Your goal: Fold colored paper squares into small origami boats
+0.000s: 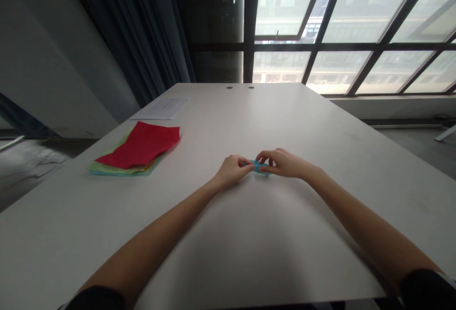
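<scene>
A small piece of blue paper (257, 166), seemingly folded, sits between my two hands just above or on the white table. My left hand (233, 168) pinches its left end between thumb and fingers. On the other side, my right hand (280, 163) grips the right part, thumb below and fingers curled over the top. The fingers cover much of the paper, so its full shape is hidden.
On the left of the white table (278, 243) lies a stack of coloured sheets, a red sheet (142, 144) on top. Behind it is a printed white page (162, 108). Two round dark inserts sit near the far edge. A dark curtain (142, 30) and windows stand beyond.
</scene>
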Action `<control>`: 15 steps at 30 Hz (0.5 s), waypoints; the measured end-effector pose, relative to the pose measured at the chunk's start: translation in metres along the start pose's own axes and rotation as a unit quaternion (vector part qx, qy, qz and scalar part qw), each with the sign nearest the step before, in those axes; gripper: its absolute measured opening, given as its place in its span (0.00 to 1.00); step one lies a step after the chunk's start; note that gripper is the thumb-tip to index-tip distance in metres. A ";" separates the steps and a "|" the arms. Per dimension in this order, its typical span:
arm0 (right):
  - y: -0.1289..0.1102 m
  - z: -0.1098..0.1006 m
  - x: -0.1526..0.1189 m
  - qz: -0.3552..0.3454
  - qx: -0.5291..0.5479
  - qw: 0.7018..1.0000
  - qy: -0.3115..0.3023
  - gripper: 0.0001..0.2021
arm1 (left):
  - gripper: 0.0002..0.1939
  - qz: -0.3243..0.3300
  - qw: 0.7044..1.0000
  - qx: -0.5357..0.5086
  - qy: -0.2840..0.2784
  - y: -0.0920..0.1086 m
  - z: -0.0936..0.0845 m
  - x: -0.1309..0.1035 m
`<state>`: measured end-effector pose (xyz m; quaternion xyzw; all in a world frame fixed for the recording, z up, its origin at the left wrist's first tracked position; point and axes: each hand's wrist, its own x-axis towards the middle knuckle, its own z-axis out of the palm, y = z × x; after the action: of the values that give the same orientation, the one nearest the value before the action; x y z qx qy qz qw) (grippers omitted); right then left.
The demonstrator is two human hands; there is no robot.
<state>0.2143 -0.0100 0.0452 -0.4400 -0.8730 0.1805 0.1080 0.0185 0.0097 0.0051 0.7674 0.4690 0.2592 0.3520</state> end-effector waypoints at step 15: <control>-0.001 -0.007 -0.002 0.023 -0.017 0.997 -0.076 0.17 | 0.18 0.005 0.998 0.015 -0.067 0.010 0.004 -0.009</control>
<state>0.2172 -0.0108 0.0520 -0.4465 -0.8714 0.2010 0.0297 0.0232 -0.0033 0.0101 0.7907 0.4440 0.2020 0.3701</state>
